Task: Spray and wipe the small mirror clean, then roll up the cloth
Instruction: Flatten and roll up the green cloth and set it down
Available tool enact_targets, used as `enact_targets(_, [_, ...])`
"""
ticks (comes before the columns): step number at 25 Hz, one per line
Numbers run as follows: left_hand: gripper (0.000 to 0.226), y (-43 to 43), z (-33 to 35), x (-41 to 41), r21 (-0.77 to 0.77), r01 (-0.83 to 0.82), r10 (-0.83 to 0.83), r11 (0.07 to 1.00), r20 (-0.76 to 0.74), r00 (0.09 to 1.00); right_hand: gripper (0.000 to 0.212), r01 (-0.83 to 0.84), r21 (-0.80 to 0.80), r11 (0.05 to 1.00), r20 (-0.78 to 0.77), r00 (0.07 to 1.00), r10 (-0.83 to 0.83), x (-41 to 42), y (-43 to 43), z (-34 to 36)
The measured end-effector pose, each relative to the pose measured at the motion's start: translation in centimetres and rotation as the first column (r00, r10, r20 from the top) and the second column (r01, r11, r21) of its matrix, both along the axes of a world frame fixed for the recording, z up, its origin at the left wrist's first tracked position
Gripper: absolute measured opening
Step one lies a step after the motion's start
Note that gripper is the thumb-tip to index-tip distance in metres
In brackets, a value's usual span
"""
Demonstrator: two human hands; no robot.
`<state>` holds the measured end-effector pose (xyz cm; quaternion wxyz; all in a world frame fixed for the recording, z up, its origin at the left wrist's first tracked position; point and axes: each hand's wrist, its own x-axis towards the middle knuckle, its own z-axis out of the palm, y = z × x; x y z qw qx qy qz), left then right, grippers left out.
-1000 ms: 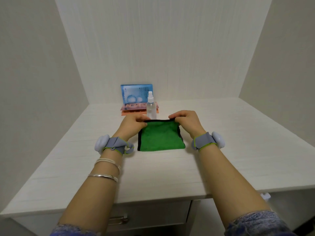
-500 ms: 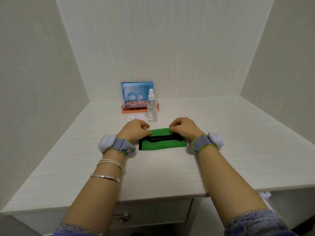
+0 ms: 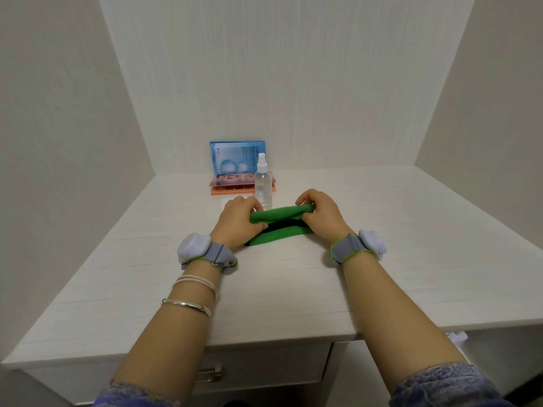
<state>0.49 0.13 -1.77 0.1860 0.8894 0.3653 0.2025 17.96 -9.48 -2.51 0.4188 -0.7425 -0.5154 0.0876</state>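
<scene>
left hand (image 3: 239, 220) grips cloth (image 3: 277, 215) end; right hand (image 3: 320, 215) likewise | mirror mostly hidden

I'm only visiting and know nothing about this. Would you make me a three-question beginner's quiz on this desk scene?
1. True or false: both the left hand and the right hand grip the green cloth.
2. What stands directly behind the cloth? A) spray bottle B) mug C) lamp
3. Fill in: the blue packet leans against the ____.

Key: 1 true. 2 A, the spray bottle. 3 wall.
</scene>
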Motion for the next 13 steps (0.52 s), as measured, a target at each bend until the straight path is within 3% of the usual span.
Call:
enact_targets(3, [0.029, -0.02, 0.12, -0.37, -0.023, 0.075, -0.077, 0.997, -0.08, 0.994, 0.03, 0.006, -0.095, 0.995, 0.034, 0.999, -0.003, 0.32, -0.29, -0.03])
enact_targets(7, [0.031, -0.6, 0.1, -0.21, 0.063, 0.127, -0.123, 0.99, -0.06, 0.991, 0.03, 0.126, 0.007, 0.992, 0.135, 0.983, -0.126, -0.23, -0.45, -0.05])
enact_targets(10, [0.026, -0.64, -0.18, -0.43, 0.058, 0.204, -0.197, 0.977, -0.107, 0.974, 0.032, 0.087, -0.058, 0.995, 0.159, 0.984, -0.077, -0.21, -0.57, -0.3])
enact_targets(11, [0.022, -0.61, -0.26, -0.64, 0.011, 0.217, -0.215, 0.976, -0.092, 0.972, 0.031, 0.052, -0.082, 0.995, 0.113, 0.993, -0.043, -0.14, -0.7, -0.27])
enact_targets(13, [0.006, -0.68, -0.21, -0.92, -0.099, 0.183, -0.185, 0.978, -0.002, 0.983, 0.027, 0.017, -0.06, 0.998, -0.125, 0.992, -0.024, -0.11, -1.01, 0.13])
